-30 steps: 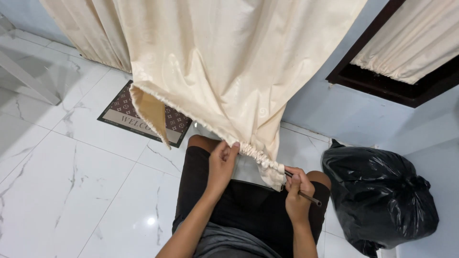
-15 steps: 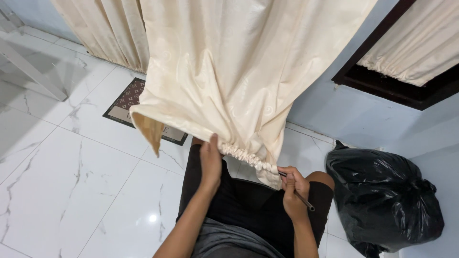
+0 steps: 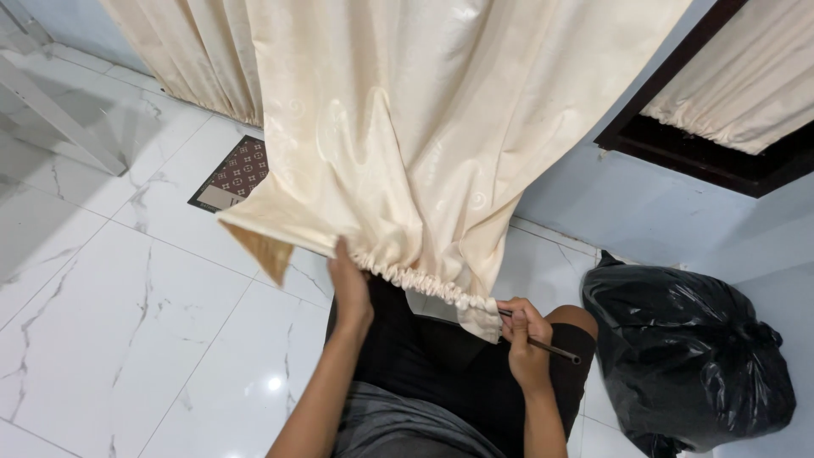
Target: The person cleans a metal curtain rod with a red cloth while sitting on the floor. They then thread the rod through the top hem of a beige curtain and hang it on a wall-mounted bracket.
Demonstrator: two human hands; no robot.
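Note:
A cream curtain (image 3: 407,127) hangs down over my lap, its gathered hem (image 3: 424,284) bunched along a thin dark rod (image 3: 551,348). My left hand (image 3: 349,288) pinches the gathered hem near its left end, fingers pushed up into the cloth. My right hand (image 3: 526,339) grips the rod where it comes out of the hem's right end; the rod's free end sticks out to the right over my knee. A loose corner of the curtain (image 3: 263,246) hangs folded to the left of my left hand. I sit on the floor in dark shorts.
A full black rubbish bag (image 3: 687,356) stands on the floor at my right. White marble-look tiles (image 3: 110,322) spread to the left, with a patterned doormat (image 3: 237,174) behind the curtain. More cream curtain (image 3: 186,51) hangs at the back left; a dark-framed window (image 3: 712,153) is at upper right.
The curtain has been pulled lower and nearer to me. My left hand has slid left along the gathered hem, bunching more cloth on the rod; my right hand keeps its grip.

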